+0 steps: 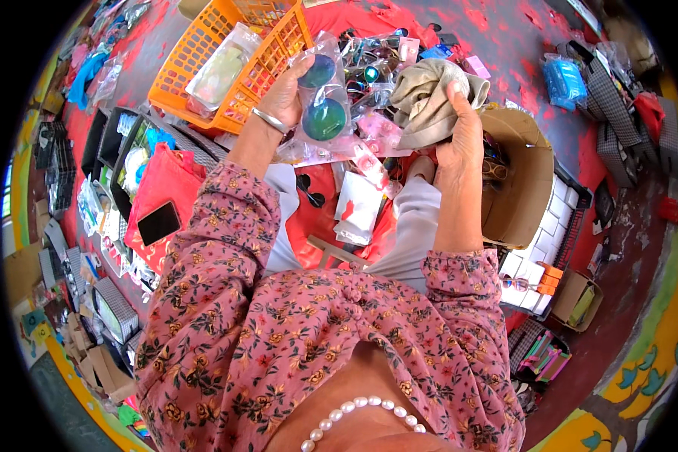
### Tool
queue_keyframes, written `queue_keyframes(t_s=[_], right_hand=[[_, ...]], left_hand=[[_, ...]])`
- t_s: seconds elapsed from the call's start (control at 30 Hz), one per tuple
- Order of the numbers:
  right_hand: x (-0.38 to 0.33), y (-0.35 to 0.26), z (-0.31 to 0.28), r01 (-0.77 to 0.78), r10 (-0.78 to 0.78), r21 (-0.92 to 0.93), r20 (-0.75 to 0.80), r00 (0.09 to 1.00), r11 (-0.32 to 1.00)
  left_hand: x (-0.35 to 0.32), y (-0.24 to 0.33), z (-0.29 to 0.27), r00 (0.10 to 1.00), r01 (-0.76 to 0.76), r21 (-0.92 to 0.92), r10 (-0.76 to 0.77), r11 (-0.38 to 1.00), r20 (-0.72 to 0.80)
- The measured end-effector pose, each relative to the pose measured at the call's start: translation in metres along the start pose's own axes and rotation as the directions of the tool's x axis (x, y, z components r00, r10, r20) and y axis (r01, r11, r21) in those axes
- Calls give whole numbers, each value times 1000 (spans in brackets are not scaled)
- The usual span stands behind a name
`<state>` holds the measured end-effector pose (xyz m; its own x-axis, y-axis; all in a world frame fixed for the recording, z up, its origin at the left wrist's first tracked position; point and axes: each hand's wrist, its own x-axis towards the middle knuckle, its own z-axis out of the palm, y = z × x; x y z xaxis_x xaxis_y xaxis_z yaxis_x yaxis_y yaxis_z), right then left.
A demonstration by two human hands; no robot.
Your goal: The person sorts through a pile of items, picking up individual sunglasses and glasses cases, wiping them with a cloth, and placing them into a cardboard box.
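My left hand (282,98) grips the upper left edge of a clear plastic bag. Inside it is a pair of sunglasses (324,119) with round blue-green lenses. A crumpled beige cloth (422,98) hangs from my right hand (462,139), pinched between thumb and fingers and apart from the bag. Behind and between both hands lies a heap of sunglasses (369,56), many in clear wrappers. White cards or small flat packs (354,203) rest on red material between my legs, beside a dark pair of sunglasses (309,190).
An orange basket (181,60) at the far left holds a plastic-wrapped item (222,68). On the right stands an open cardboard box (531,188) next to white packs (554,207). A phone (158,224) lies on red cloth at left. Blue wrapped goods (565,81) sit far right.
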<state>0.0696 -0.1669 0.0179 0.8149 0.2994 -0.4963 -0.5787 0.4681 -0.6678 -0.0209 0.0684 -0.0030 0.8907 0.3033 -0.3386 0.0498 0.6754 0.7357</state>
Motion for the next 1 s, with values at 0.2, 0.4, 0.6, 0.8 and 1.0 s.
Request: queue_keyframes(t_s=[0.2,0.4,0.6,0.8,1.0], right_hand=[[-16,8,18,296,-293,-169,43,955,940],[-34,42,42,865,-464,-418,847,260,-277],[-20,37,41,742,-587,-649,670,454,-166],[22,10,18,488,-734,-864,413,540,-127],[-5,19,23,690,-765,-723,458,453,-24]], left_hand=[[21,-22,8,998,50,-168,-56,985,-31],[4,-29,32,799,409,-279,-194,869,569],[-8,-45,52,972,197,-197,-164,960,170],[-8,-56,48,991,52,423,-99,905,90],[0,-64,44,977,163,197,-186,967,106]])
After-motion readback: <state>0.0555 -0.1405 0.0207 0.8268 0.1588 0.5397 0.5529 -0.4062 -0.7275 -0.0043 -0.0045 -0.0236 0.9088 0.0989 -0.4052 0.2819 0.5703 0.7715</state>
